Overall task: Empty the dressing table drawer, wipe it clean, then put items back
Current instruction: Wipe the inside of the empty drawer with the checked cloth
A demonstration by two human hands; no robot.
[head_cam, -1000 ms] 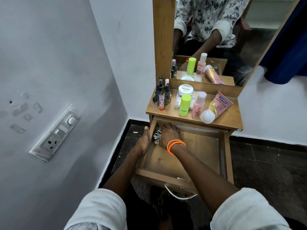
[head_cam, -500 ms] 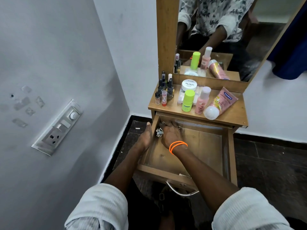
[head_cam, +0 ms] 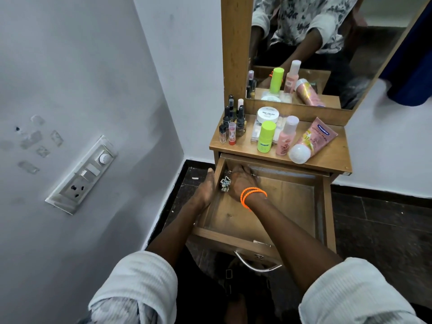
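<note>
The wooden drawer [head_cam: 264, 239] of the dressing table is pulled out, and its floor is mostly bare. My right hand [head_cam: 240, 183], with orange bands on the wrist, reaches palm down into the back left corner. A small cluster of silvery trinkets [head_cam: 225, 183] lies against its thumb side. The fingertips are hidden under the tabletop's edge, so whether they grip anything is unclear. My left hand [head_cam: 205, 190] rests flat against the outside of the drawer's left wall, thumb up by the rim.
On the table top [head_cam: 327, 160] stand small nail polish bottles [head_cam: 233, 122], a white jar [head_cam: 268, 114], a green bottle [head_cam: 265, 136], a pink bottle [head_cam: 286, 136] and a lying pink tube [head_cam: 313, 139]. A mirror [head_cam: 327, 43] rises behind them. The wall with a switch panel [head_cam: 81, 176] is close on the left.
The view has shifted slightly. Both hands stay at the drawer's back left corner, and the silvery cluster remains beside my right hand.
</note>
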